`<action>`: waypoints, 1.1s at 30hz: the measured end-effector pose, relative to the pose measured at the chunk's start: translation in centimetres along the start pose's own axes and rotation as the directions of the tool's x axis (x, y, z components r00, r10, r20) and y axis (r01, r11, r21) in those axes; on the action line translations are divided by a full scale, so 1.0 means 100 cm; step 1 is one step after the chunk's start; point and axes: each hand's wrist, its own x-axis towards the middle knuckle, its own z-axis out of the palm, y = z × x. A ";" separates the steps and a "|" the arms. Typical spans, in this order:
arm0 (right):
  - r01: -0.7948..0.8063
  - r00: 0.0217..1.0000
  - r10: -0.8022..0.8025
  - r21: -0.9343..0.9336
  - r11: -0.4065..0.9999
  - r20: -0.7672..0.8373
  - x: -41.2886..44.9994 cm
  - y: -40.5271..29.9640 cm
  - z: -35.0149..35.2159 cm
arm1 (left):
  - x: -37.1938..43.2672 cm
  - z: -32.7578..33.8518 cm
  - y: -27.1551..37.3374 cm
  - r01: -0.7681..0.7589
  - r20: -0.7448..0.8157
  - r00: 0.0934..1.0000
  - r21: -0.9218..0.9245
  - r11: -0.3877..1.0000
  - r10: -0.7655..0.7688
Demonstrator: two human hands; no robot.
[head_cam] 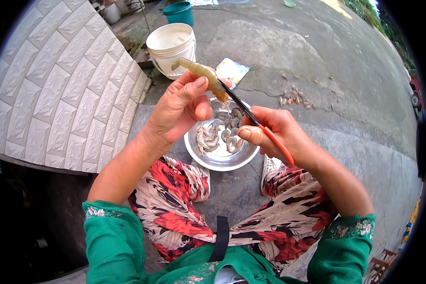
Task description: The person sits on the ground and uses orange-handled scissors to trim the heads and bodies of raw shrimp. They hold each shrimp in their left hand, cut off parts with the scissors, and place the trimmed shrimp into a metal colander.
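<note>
Between the thumb and fingers of my left hand [181, 104] is a raw shrimp [200, 71], its tail pointing up and left. My right hand [278, 131] grips scissors [274, 142] with orange handles and dark blades. The blades reach up to the shrimp near its head end; whether they are cutting into it I cannot tell. Below both hands a round metal basin [222, 165] sits on the ground between my feet. Several shrimp [207, 138] lie in it, some on the left and others on the right.
Beyond my left hand stand a white plastic bucket [170, 39] and a teal bucket [180, 15]. A colourful printed packet [233, 71] lies on the concrete. Shrimp scraps [296, 97] are scattered to the right. A tiled wall [64, 78] rises at the left.
</note>
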 end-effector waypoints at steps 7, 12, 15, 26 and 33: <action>-0.039 0.999 0.041 0.133 0.990 -0.018 -0.002 -0.003 0.005 | 0.003 0.029 -0.004 -0.041 -0.149 0.986 0.199 0.979 0.072; -0.013 1.000 0.013 0.122 0.992 -0.005 -0.002 -0.006 0.003 | 0.001 0.026 0.001 -0.080 -0.093 0.988 0.370 0.926 0.122; -0.013 1.000 0.011 0.097 0.995 0.025 -0.002 -0.005 0.001 | -0.001 0.021 0.007 -0.067 -0.076 0.991 0.452 0.889 0.114; 0.147 0.988 -0.151 -0.164 0.975 -0.014 0.005 0.002 -0.009 | -0.003 0.028 0.012 0.072 -0.160 0.987 0.581 0.811 0.026; 0.115 0.993 -0.113 -0.185 0.976 0.021 0.003 0.009 -0.010 | -0.004 0.024 0.008 0.080 -0.150 0.989 0.618 0.782 0.018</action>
